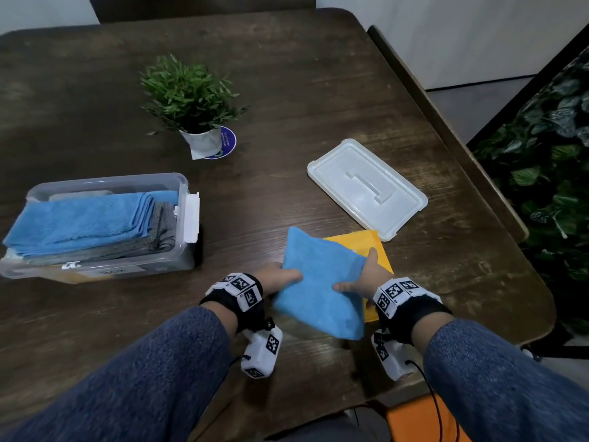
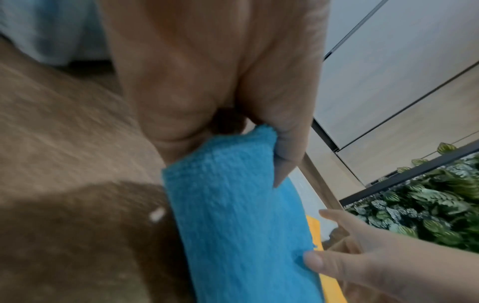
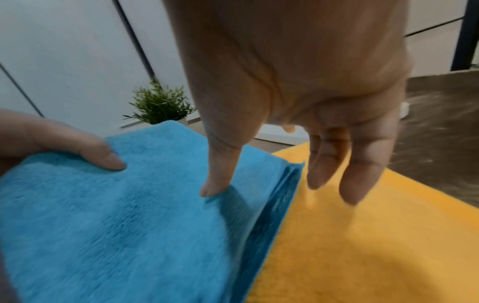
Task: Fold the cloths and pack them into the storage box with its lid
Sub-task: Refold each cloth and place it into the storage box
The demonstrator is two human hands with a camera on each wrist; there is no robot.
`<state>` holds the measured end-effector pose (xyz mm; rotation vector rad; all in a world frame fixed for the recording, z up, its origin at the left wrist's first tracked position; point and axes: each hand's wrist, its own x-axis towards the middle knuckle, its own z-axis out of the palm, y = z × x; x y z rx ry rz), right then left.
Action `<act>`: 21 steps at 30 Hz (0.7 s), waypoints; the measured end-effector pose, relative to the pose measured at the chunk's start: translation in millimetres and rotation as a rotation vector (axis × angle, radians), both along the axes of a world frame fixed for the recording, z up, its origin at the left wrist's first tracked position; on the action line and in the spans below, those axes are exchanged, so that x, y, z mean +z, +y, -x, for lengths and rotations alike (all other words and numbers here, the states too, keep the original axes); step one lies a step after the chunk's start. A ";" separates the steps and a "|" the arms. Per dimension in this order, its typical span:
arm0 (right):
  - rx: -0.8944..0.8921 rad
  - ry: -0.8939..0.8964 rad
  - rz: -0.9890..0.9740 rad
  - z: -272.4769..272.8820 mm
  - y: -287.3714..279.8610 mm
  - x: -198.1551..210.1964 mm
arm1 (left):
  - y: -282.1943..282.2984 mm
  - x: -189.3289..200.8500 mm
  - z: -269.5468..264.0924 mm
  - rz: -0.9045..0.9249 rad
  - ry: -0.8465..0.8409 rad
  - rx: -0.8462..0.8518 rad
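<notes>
A folded blue cloth (image 1: 318,285) is held just above the table's near edge, partly over a yellow cloth (image 1: 381,247) that lies flat. My left hand (image 1: 282,277) pinches the cloth's left end, thumb (image 2: 285,155) on top. My right hand (image 1: 366,275) is at the right edge: its thumb (image 3: 215,180) rests on the blue cloth (image 3: 116,215), while its fingers (image 3: 360,174) hang straight beside the edge over the yellow cloth (image 3: 376,235). The clear storage box (image 1: 108,180) stands at the left, holding folded blue cloths (image 1: 79,218) and grey ones (image 1: 162,224). Its white lid (image 1: 366,186) lies at the right.
A small potted plant (image 1: 191,100) stands at the table's middle, behind the box and lid. The dark wooden table (image 1: 287,74) ends close on the right, where a leafy screen (image 1: 548,173) stands. An orange seat edge (image 1: 414,419) shows below my arms.
</notes>
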<state>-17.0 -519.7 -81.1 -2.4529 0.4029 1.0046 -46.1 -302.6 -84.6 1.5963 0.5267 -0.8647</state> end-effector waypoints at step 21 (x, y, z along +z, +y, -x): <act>0.782 -0.170 -0.262 72.1 252.1 -20.3 | 241.9 15.9 95.0 -0.554 -0.410 -0.821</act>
